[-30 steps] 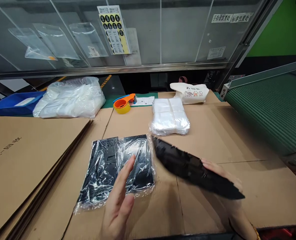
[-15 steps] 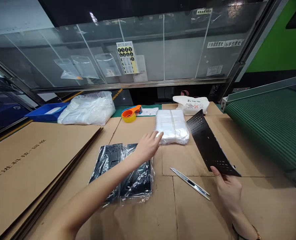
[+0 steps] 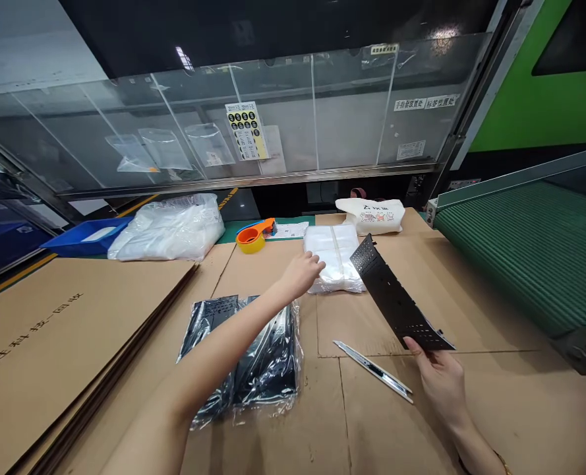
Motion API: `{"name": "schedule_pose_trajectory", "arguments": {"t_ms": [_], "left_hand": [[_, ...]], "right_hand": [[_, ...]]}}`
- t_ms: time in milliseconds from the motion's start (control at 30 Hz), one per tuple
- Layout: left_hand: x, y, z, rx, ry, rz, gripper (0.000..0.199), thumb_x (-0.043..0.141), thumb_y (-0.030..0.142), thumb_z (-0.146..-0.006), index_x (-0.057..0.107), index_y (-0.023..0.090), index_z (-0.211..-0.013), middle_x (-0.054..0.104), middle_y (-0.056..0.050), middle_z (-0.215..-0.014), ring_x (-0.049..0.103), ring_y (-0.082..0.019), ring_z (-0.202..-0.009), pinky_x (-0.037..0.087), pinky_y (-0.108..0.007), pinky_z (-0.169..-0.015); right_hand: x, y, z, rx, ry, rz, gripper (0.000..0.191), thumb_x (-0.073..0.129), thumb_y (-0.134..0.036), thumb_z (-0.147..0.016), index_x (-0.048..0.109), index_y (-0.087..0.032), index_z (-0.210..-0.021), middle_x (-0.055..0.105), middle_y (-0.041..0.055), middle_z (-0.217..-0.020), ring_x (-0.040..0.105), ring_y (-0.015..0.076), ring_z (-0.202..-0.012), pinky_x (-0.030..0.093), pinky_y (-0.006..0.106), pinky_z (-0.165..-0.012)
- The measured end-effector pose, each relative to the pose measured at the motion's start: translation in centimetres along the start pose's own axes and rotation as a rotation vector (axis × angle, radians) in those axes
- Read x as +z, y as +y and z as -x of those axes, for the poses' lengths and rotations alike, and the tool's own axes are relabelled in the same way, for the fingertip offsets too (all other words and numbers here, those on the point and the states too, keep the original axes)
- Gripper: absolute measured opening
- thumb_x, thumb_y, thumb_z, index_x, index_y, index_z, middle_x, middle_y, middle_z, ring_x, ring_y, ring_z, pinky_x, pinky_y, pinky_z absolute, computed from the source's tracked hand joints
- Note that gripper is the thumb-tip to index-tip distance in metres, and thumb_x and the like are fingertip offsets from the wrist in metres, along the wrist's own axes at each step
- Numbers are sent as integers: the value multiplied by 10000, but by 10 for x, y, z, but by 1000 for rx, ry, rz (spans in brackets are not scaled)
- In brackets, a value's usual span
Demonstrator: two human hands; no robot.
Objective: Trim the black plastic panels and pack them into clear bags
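My right hand (image 3: 443,379) grips a thin black perforated metal panel (image 3: 391,293) by its near end, thumb on the face, holding it tilted above the table. My left hand (image 3: 303,274) reaches to the left edge of a banded stack of clear plastic bags (image 3: 339,254). Its fingers are bent but apart over the bags; whether they touch is hard to tell. Beneath my left forearm lie black panels in clear plastic wrap (image 3: 267,369), partly hidden by the arm. A utility knife (image 3: 374,371) rests on the cardboard between the wrapped panels and my right hand.
Flat cardboard sheets (image 3: 75,330) are piled at left. Along the back are a blue tray (image 3: 82,239), a bulky plastic bag (image 3: 169,227), an orange tape dispenser (image 3: 253,236) and a white cloth pouch (image 3: 372,216). A green conveyor belt (image 3: 530,244) runs at right.
The view has shifted slightly. My left hand is a little further over the bag stack, its fingers more bent. The black panel in my right hand has moved slightly left.
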State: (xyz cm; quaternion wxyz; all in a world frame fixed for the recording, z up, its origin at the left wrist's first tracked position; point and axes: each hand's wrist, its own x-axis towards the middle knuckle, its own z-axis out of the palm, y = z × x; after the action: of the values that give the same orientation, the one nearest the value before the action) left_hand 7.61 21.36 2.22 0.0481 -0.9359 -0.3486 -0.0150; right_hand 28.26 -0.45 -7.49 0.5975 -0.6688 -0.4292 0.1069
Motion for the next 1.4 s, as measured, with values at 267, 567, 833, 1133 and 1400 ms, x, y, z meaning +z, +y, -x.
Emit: {"name": "schedule_pose_trajectory", "arguments": {"t_ms": [267,567,833,1133,1400], "left_hand": [[7,-4,-13,-79,-9,175,229,506,37,-853,626,136,-1021,660,-80,-919,593,-199,-874,425,-296,-724],[12,2,-32,-204,-85,286,153,598,257,-893,621,124,-822,636,-37,-907,599,-163,-873,494,-353,-815],[14,-3,-34,-203,-136,434,202,609,291,-890,601,123,-777,627,-18,-818,602,-144,-793,504,-331,-776],[21,-16,-39,-234,-138,656,237,593,316,-902,606,121,-767,611,7,-731,597,-127,-701,505,-301,-708],[20,-19,-38,-213,-153,757,217,609,291,-893,603,119,-760,615,1,-764,601,-132,-743,510,-317,-745]], "right_hand": [[1,11,2,-8,-41,-20,351,684,-510,-740,749,-166,-766,742,101,-754,697,257,-681,551,285,-573],[3,11,5,2,-89,-19,386,644,-528,-786,752,-158,-793,742,100,-765,702,250,-746,559,269,-617],[6,10,8,-30,-136,-10,353,649,-477,-786,766,-144,-803,752,114,-827,702,231,-659,550,254,-563],[17,8,12,-65,-188,-7,375,609,-491,-818,755,-149,-774,747,98,-752,682,211,-576,526,242,-504],[25,0,14,-119,-218,-19,360,584,-476,-856,737,-158,-784,713,59,-652,658,187,-553,499,222,-502]]}}
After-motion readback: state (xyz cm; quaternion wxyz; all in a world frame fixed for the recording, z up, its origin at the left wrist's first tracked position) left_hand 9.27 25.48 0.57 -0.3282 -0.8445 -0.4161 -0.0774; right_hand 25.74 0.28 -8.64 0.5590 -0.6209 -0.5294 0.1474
